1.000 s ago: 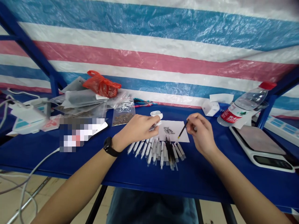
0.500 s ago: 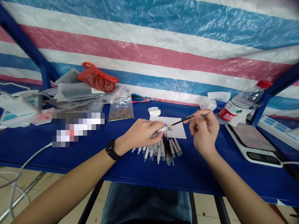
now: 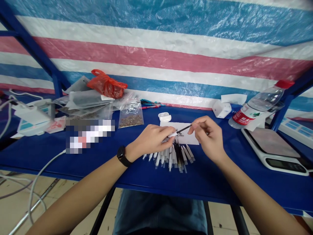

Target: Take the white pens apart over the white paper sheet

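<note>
My left hand (image 3: 160,136) is closed around a white pen barrel (image 3: 173,134), most of which its fingers hide. A black pen refill (image 3: 184,129) is pinched between the fingers of my right hand (image 3: 207,137). Its tip end meets the open end of the barrel and seems to be inside it. Beneath the hands lies a white sheet of paper (image 3: 192,138) with several small dark bits on it. In front of the paper, pen barrels (image 3: 160,158) and dark refills (image 3: 180,156) lie side by side in a fanned row.
A white earbud case (image 3: 164,117) stands behind the paper. Zip bags of small parts (image 3: 132,121), a red plastic bag (image 3: 107,85) and several pens (image 3: 151,104) lie at the back left. On the right are a water bottle (image 3: 260,106) and a digital scale (image 3: 274,143).
My right hand has moved left toward my left hand, bringing the refill from just outside the barrel to its open end. The yellow tip is now out of sight. The view has shifted slightly.
</note>
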The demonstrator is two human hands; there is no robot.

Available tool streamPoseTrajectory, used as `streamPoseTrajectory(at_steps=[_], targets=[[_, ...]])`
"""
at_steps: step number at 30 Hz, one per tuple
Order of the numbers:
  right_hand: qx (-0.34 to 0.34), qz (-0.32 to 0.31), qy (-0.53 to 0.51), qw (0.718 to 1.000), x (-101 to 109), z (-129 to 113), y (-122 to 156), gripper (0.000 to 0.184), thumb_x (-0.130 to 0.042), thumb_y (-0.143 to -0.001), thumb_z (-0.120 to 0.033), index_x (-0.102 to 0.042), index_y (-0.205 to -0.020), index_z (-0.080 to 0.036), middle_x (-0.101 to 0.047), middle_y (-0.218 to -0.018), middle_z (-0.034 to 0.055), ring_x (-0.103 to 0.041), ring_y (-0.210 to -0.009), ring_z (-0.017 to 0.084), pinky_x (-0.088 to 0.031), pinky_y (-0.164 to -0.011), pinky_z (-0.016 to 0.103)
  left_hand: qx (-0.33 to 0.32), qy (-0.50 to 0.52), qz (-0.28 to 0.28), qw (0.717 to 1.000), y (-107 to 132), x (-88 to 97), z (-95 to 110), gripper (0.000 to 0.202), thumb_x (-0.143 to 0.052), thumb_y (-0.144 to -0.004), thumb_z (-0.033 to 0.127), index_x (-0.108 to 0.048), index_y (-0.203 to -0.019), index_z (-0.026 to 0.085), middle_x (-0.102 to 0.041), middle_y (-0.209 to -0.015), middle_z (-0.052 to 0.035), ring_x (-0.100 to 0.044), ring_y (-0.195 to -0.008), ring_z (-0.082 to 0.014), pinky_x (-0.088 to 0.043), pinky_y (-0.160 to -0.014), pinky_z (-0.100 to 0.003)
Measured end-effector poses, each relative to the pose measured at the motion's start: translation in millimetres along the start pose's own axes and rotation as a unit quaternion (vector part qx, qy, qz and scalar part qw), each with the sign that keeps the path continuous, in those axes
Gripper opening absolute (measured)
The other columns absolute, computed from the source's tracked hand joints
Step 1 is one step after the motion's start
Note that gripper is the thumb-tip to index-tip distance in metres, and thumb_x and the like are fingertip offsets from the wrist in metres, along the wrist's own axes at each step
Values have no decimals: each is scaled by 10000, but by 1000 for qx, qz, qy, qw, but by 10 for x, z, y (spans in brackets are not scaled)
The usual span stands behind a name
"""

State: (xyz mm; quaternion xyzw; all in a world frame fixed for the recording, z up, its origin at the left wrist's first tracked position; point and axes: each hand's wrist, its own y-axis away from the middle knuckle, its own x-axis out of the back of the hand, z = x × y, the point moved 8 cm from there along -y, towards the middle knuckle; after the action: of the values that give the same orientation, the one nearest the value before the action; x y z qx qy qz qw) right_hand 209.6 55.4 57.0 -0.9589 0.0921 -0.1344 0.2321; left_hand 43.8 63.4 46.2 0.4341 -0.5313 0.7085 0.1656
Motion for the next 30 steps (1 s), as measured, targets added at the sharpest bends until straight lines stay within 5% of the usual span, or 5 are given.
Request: streamPoseTrajectory(at_steps=[11,14,18,23,30], targets=[[-70,-34,-2,997,79,235,-104,164,-609,-827,-383,-664,-844,-229,-531,-679,-33,-443,-566,127,-369,-560,279,21,0,-14,1000,12,-1,-70,183,-405,-1007,284,-553,-942,198,-581,-604,42,-539,-502,-112,-340,-524,-240],[-87,-85,92,988,31,316,-113,178,-598,-829,-389,-653,-801,-222,-593,-709,-10,-497,-610,148,-406,-615,297,27,-9,-1,1000,13,20,-93,163,-416,-991,268,-541,-912,200,-574,-595,46,-536,-498,-111,-345,-519,-242],[-40,-178,275,944,-154,344,-64,113,-603,-833,-301,-675,-806,-219,-687,-823,37,-604,-704,189,-440,-705,315,34,-13,20,999,13,62,-134,138,-429,-974,247,-543,-911,199,-594,-604,49,-554,-504,-109,-350,-518,-235],[-48,-181,447,875,-262,435,-6,123,-594,-881,-247,-711,-916,-225,-710,-954,79,-664,-755,229,-397,-624,302,51,-24,21,998,14,85,-181,143,-439,-967,257,-566,-937,199,-637,-638,40,-589,-534,-111,-367,-546,-234],[-40,-222,495,839,-302,417,8,155,-572,-916,-257,-717,-923,-203,-728,-951,88,-676,-787,244,-367,-611,312,57,-20,9,998,13,57,-207,138,-448,-962,266,-563,-930,197,-653,-649,38,-588,-531,-110,-348,-534,-234]])
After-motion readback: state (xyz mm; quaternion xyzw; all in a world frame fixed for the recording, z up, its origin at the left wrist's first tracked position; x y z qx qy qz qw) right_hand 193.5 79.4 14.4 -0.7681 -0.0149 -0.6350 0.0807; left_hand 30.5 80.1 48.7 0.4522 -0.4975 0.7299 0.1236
